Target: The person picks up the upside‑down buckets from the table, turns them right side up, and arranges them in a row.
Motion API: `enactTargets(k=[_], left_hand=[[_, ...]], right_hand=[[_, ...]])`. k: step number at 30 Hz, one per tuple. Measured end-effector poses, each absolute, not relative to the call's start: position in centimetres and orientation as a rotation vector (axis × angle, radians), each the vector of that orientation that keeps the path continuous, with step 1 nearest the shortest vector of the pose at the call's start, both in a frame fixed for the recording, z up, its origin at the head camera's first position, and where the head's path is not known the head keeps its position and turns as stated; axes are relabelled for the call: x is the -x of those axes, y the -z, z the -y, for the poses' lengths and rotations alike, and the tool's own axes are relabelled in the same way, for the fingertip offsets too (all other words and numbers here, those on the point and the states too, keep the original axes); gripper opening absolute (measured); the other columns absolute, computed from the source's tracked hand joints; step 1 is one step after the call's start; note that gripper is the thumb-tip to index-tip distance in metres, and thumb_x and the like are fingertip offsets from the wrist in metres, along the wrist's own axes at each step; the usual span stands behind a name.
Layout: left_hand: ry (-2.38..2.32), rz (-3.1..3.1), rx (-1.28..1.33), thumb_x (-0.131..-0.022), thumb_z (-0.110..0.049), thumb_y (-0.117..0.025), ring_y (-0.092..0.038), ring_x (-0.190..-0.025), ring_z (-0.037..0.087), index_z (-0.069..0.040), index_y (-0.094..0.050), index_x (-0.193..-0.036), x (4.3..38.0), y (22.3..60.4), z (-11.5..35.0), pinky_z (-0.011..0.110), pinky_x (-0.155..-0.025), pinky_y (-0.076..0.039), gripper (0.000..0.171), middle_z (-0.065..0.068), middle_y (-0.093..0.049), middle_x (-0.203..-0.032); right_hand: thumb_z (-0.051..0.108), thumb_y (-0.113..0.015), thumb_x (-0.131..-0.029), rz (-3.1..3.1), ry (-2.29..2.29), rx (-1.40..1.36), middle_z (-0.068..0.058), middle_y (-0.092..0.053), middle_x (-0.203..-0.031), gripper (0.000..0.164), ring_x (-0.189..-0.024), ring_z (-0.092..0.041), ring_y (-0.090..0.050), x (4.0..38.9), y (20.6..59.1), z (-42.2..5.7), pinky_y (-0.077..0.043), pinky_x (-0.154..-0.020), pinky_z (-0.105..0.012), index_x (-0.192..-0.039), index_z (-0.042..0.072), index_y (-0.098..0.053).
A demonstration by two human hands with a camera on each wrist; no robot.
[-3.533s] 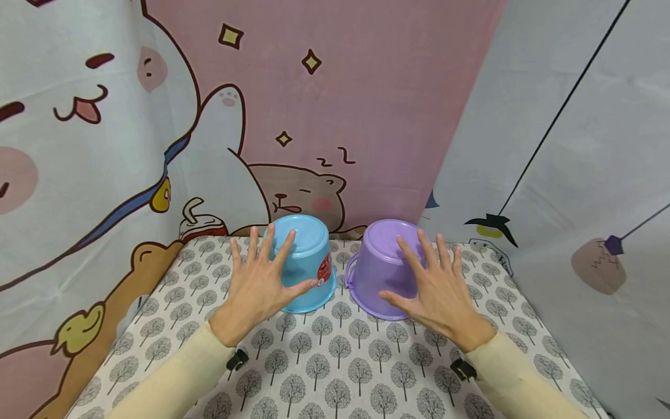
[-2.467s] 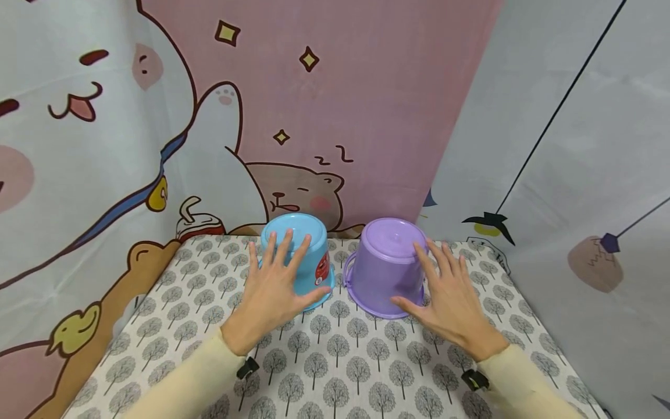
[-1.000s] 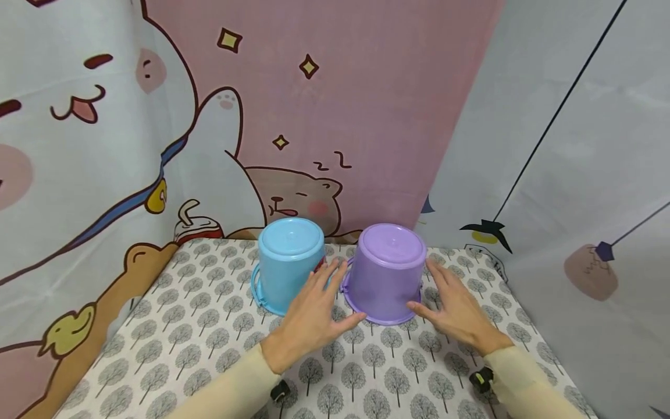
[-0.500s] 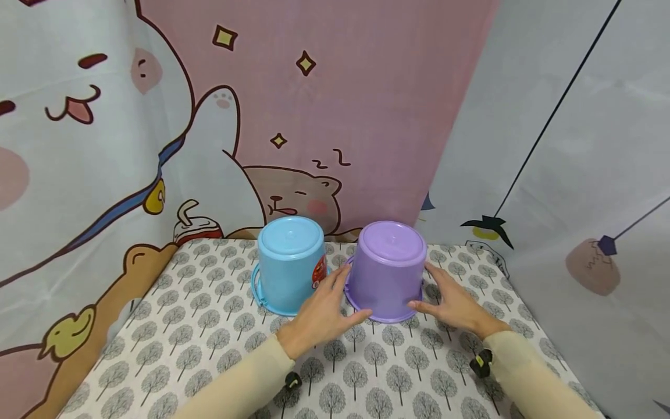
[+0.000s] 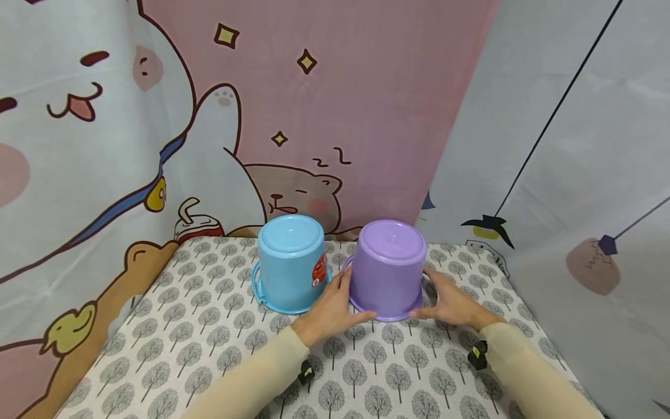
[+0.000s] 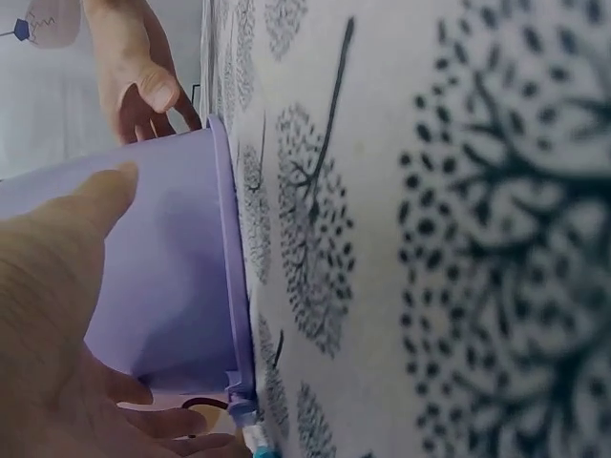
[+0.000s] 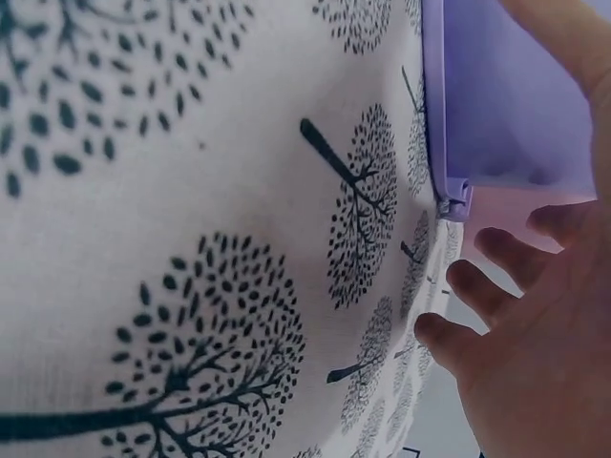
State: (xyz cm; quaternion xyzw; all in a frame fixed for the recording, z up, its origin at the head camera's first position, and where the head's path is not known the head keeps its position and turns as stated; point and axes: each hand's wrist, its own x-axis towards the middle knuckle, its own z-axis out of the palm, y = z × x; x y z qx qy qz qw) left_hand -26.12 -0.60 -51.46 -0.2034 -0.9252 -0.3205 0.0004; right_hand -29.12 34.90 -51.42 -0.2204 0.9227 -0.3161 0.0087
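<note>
A purple bucket (image 5: 388,285) stands upside down on the table, its wide rim against the cloth. My left hand (image 5: 331,312) is at its lower left side, thumb in front and fingers reaching toward the back. On the opposite side, my right hand (image 5: 451,300) has its thumb near the front of the rim. In the left wrist view the left thumb (image 6: 107,196) lies across the bucket's wall. The right wrist view shows spread, slightly bent fingers (image 7: 477,291) beside the bucket's handle joint. A light blue bucket (image 5: 289,279), also upside down, is just left of my left hand.
The table is covered with a tree-print cloth (image 5: 209,349). Behind it hangs a cartoon-print curtain (image 5: 377,116), with a grey-white one (image 5: 576,174) on the right. A red sticker (image 5: 319,270) marks the blue bucket, and its handle (image 5: 255,282) hangs at the left.
My left hand has moved right, from in front of the blue bucket to the purple bucket's left side. My right hand has come down to the purple bucket's right side. Both buckets stay put.
</note>
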Motion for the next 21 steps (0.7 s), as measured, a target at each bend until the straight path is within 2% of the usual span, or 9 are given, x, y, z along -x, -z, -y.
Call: enactTargets(k=[5, 12, 17, 21], left_hand=[[1.047, 2.919, 0.631, -0.091, -0.068, -0.095, -0.041, -0.173, 0.052, -0.006, -0.013, -0.187, 26.6, 51.7, 0.1, 0.069, -0.138, -0.046, 0.141, 0.033, -0.028, -0.189], [1.093, 2.938, 0.622, -0.085, -0.062, -0.103, -0.036, -0.174, 0.055, -0.004, -0.009, -0.187, 27.6, 52.2, -0.1, 0.068, -0.141, -0.041, 0.150, 0.039, -0.024, -0.188], [1.063, 2.952, 0.608, -0.082, -0.058, -0.106, -0.034, -0.174, 0.058, 0.000, -0.011, -0.186, 28.2, 52.4, -0.3, 0.067, -0.143, -0.039, 0.152, 0.044, -0.024, -0.186], [1.041, 2.932, 0.622, -0.081, -0.053, -0.109, -0.038, -0.172, 0.059, 0.004, -0.014, -0.184, 28.3, 52.4, -0.3, 0.065, -0.142, -0.041, 0.152, 0.046, -0.028, -0.183]], right_hand=[[0.051, -0.111, -0.074, -2.819, 1.001, 0.752, -0.026, -0.034, -0.190, 0.152, -0.174, -0.059, -0.033, 29.8, 51.7, -35.1, -0.020, -0.136, -0.090, -0.189, 0.018, -0.016], [0.046, -0.112, -0.074, -2.792, 1.009, 0.795, -0.032, -0.044, -0.182, 0.146, -0.169, -0.061, -0.041, 30.1, 52.0, -34.9, -0.023, -0.140, -0.084, -0.183, 0.000, -0.026], [0.049, -0.112, -0.073, -2.801, 0.976, 0.737, -0.030, -0.046, -0.182, 0.144, -0.169, -0.059, -0.043, 30.3, 52.3, -34.9, -0.025, -0.140, -0.083, -0.182, 0.001, -0.030], [0.048, -0.112, -0.073, -2.788, 1.009, 0.784, -0.028, -0.052, -0.179, 0.141, -0.166, -0.055, -0.050, 30.8, 52.7, -34.8, -0.031, -0.140, -0.078, -0.180, 0.001, -0.033]])
